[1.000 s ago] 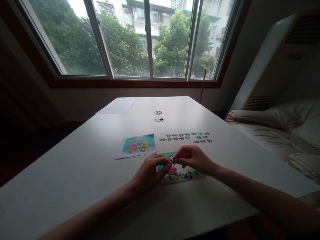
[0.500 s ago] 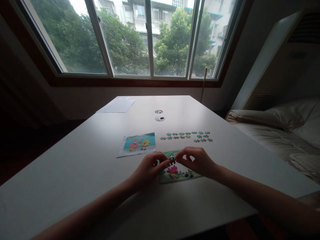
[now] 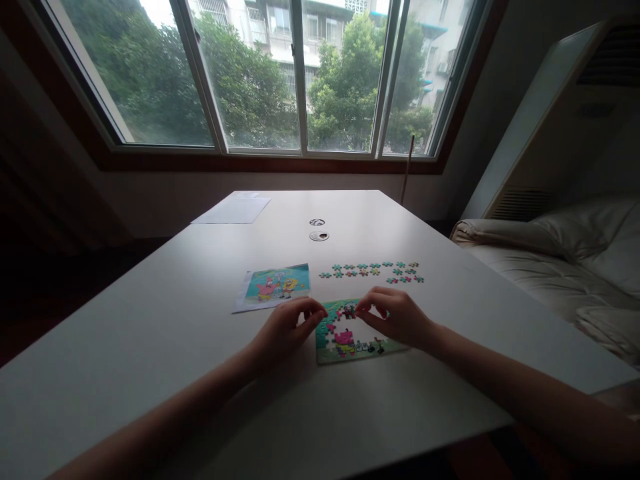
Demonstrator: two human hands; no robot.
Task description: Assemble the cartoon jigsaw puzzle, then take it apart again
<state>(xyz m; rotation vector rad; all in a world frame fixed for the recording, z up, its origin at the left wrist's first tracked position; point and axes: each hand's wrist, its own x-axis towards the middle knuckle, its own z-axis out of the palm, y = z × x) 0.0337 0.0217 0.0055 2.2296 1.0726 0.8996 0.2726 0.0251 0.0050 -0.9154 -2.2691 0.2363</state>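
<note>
A cartoon jigsaw puzzle, partly filled with white gaps in its middle, lies on the table in front of me. My right hand pinches a small dark jigsaw piece over the puzzle's upper middle part; whether it touches the puzzle I cannot tell. At the puzzle's upper left edge is my left hand, thumb and forefinger drawn together with no piece visible between them. Loose jigsaw pieces lie in rows beyond the puzzle. A reference picture of the cartoon characters lies to the left.
The white table stretches toward the window. Two small round items lie farther back in the middle, and white paper sheets at the far left corner. A pale sofa stands along the right side.
My left hand has drawn back to the left from the dark piece, uncovering the puzzle's left side. The dark piece has shifted slightly up and right, by my right fingertips.
</note>
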